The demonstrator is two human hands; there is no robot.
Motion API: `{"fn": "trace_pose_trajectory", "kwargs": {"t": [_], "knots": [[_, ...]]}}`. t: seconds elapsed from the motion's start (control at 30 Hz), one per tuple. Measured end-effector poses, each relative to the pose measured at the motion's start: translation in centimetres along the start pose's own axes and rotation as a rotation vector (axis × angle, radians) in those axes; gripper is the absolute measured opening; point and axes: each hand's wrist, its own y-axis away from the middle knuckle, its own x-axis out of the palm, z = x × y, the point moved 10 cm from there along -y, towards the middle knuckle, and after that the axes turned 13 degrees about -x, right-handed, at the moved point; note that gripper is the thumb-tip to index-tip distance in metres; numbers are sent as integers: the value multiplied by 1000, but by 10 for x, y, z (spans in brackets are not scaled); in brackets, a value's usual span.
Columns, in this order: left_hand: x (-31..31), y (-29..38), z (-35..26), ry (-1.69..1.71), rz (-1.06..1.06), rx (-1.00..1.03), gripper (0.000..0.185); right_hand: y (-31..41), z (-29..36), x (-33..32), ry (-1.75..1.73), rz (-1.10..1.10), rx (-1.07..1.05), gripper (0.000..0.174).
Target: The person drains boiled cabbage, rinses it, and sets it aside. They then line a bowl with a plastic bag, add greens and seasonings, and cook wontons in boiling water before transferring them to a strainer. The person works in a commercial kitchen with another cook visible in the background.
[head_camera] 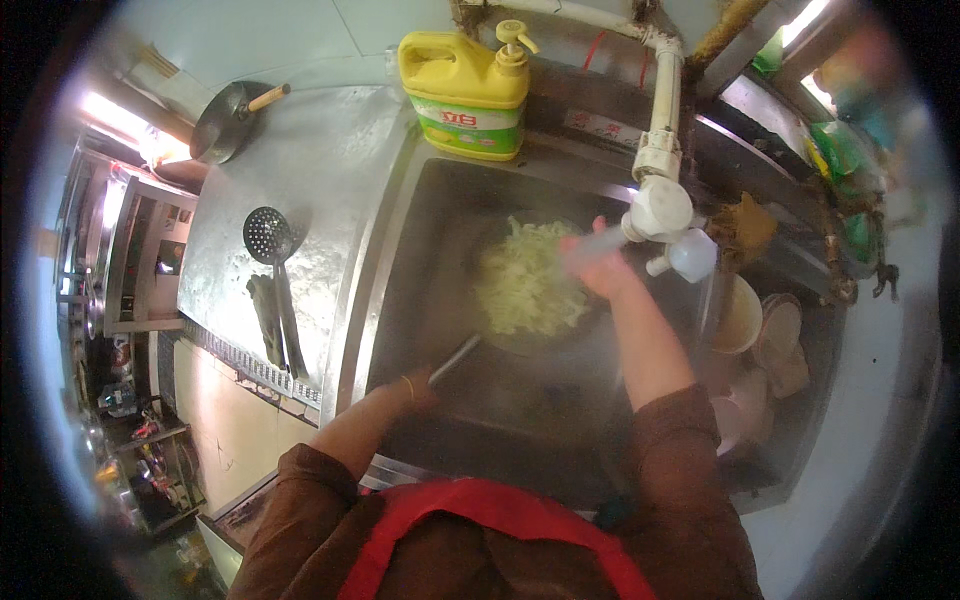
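A round strainer or ladle heaped with pale green shredded vegetable (529, 281) is over a deep metal sink (442, 187), blurred by steam. My left hand (420, 386) is closed around its metal handle (456, 358), on the lower left side. At the right edge of the heap is my right hand (600, 262), under or beside the stream from a white plastic tap (658, 210). Its fingers look spread, but blur and water hide whether they touch the vegetable.
A yellow detergent jug (469, 97) stands on the sink's back rim. On the steel counter (322, 142) at left lie a perforated skimmer (267, 235) and a dark cloth or similar strip (266, 315); a wok (225, 124) leans behind. Bowls (739, 315) sit at right.
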Motion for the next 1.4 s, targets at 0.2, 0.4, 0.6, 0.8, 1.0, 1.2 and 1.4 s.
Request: {"fn": "trace_pose_trajectory", "kwargs": {"t": [0.2,0.4,0.6,0.8,1.0,1.2,1.4], "knots": [[-26,-18,-10,19,-79,38,48,-23,-60,1,456,188,-277,16],[-58,-18,-34,-30,-119,-42,56,-12,-72,-22,258,234,-152,84],[-72,-24,-40,-10,-210,48,62,-2,-44,-28,211,192,28,67],[-56,-25,-32,104,-151,-1,69,-9,-91,-46,126,293,137,42],[-60,-17,-27,101,-245,-36,67,-23,-130,-61,368,304,60,52],[-45,-26,-9,225,-84,-152,69,-5,-85,-27,1150,596,166,66],[-43,-25,-16,36,-149,-108,67,0,-26,3,807,465,150,60]]}}
